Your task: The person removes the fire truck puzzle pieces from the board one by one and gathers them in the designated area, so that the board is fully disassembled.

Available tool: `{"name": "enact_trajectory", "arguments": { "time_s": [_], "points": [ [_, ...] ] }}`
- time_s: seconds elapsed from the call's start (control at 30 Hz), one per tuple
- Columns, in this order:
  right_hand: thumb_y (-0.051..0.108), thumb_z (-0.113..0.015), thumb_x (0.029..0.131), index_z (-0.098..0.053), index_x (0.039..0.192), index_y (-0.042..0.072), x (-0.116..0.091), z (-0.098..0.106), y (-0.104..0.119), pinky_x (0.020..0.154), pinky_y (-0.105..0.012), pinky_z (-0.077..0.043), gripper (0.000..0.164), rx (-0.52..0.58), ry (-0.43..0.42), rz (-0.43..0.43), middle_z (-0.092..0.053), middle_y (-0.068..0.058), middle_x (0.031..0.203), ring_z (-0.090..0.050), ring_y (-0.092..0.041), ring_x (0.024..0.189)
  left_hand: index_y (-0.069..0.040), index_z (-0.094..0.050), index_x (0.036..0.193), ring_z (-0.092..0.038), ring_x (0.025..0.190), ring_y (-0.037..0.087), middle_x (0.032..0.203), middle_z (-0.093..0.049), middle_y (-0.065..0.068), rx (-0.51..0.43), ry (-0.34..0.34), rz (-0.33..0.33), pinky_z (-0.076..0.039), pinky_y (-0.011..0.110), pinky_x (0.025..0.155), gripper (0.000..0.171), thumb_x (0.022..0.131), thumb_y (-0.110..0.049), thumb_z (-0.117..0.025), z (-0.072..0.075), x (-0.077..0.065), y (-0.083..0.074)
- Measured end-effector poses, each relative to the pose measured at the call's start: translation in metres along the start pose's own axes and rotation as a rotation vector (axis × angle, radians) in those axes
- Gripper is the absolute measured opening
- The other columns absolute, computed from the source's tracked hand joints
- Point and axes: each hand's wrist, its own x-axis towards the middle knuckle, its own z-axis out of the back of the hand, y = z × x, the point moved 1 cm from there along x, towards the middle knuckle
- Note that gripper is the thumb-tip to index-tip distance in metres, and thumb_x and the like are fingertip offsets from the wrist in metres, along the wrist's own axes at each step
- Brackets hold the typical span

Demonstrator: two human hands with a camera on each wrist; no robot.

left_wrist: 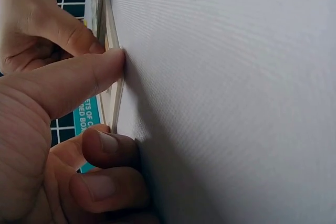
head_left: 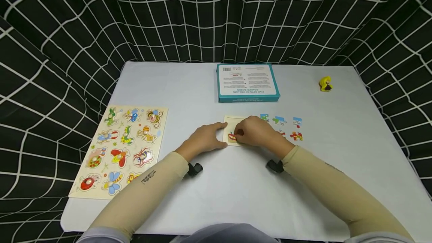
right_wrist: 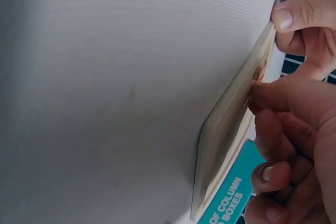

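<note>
Sleeved forearms enter from the near tabletop [head_left: 236, 190] edge and converge at centre. Left hand [head_left: 204, 138] lies flat-ish, thumb tip pressed against the left edge of the small puzzle board [head_left: 231, 123], other fingers curled under, holding nothing. Right hand [head_left: 256, 132] covers the board's right half, fingers curled, pinching a red piece [head_left: 232, 136] over it. Loose puzzle pieces [head_left: 287, 126] lie just right of the hand. Teal box [head_left: 247, 82] sits beyond; insect puzzle [head_left: 123, 149] well apart at left edge. Open room nearside.

Two puzzle boards [head_left: 121, 149], one box [head_left: 247, 82], five loose pieces [head_left: 296, 136].
</note>
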Motion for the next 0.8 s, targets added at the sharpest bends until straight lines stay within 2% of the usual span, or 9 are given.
{"name": "enact_trajectory", "arguments": {
  "time_s": [0.13,0.27,0.43,0.6,0.8],
  "points": [
    [0.02,-0.073,0.081,-0.072,0.08,0.015,-0.012,0.005,-0.008,0.059,-0.029,-0.045,0.005,0.02,-0.016,-0.061,-0.06,0.01,0.068,-0.052,-0.01,0.063,-0.029,-0.042,0.149,-0.043,0.134,0.023,0.148,-0.045,-0.001,0.01,-0.003,-0.012,-0.036,0.044,0.103,0.075,0.083,-0.04,-0.077,-0.001,0.002,-0.003],
    [0.022,-0.073,0.081,-0.067,0.076,0.018,-0.042,0.012,-0.024,0.056,-0.03,-0.042,0.009,0.08,-0.056,-0.135,-0.055,0.009,0.065,-0.049,-0.012,0.061,-0.028,-0.042,0.149,-0.044,0.132,0.025,0.148,-0.046,0.0,0.034,-0.003,-0.019,-0.038,0.045,0.102,0.076,0.083,-0.04,-0.077,-0.001,0.002,-0.005],
    [0.017,-0.075,0.078,-0.065,0.072,0.02,-0.078,0.01,-0.046,0.055,-0.029,-0.04,0.012,0.109,-0.037,-0.191,-0.052,0.009,0.062,-0.048,-0.011,0.061,-0.027,-0.041,0.15,-0.049,0.128,0.028,0.145,-0.049,0.002,0.089,0.003,-0.014,-0.042,0.047,0.097,0.075,0.084,-0.041,-0.076,0.002,0.0,-0.002],
    [0.015,-0.077,0.075,-0.068,0.075,0.021,-0.084,0.0,-0.051,0.057,-0.028,-0.042,0.011,0.141,-0.048,-0.165,-0.053,0.01,0.064,-0.049,-0.01,0.064,-0.028,-0.041,0.149,-0.054,0.122,0.029,0.142,-0.052,0.003,0.146,-0.008,0.004,-0.044,0.047,0.091,0.074,0.085,-0.042,-0.074,0.005,-0.005,0.006],
    [0.014,-0.078,0.073,-0.067,0.075,0.021,-0.079,-0.004,-0.047,0.056,-0.029,-0.041,0.012,0.092,-0.059,-0.155,-0.052,0.011,0.063,-0.048,-0.01,0.063,-0.028,-0.042,0.149,-0.054,0.122,0.031,0.143,-0.051,0.003,0.147,-0.003,0.008,-0.044,0.048,0.093,0.074,0.084,-0.042,-0.074,0.006,-0.007,0.009]
  ]
}}
